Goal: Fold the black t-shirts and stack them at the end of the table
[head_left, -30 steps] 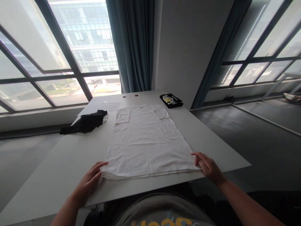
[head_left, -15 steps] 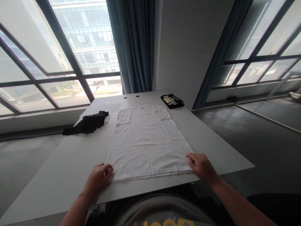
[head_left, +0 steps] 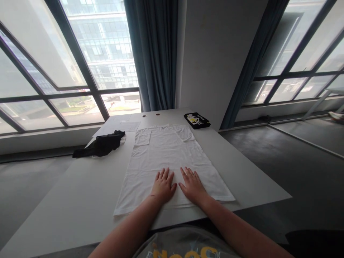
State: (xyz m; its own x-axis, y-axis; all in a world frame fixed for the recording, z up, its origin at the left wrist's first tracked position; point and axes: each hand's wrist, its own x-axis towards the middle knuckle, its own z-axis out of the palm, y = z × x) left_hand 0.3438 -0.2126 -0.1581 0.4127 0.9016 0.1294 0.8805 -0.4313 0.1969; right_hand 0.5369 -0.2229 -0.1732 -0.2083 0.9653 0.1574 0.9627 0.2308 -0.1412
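Observation:
A white T-shirt (head_left: pixel 163 154) lies spread on the table, its hem towards me and its collar end far off. Both sleeves are folded in over the body near the top. My left hand (head_left: pixel 163 184) rests flat on the lower middle of the shirt, fingers stretched and spread. Close beside it, my right hand (head_left: pixel 192 184) lies flat on the cloth too, fingers apart. Neither hand grips anything. Slight creases run across the fabric, and my forearms cover part of the hem.
The white table (head_left: pixel 72 193) reaches towards the windows. A crumpled black garment (head_left: pixel 103 144) lies at its left edge, near some white paper (head_left: pixel 118 125). A folded black garment with a yellow and white print (head_left: pixel 197 120) sits at the far right. Blue curtains (head_left: pixel 154 53) hang behind.
Both hands have left the shirt's bottom corners and come inward to its lower middle, their fingers now stretched out flat. The hem looks spread wider, its corners farther apart.

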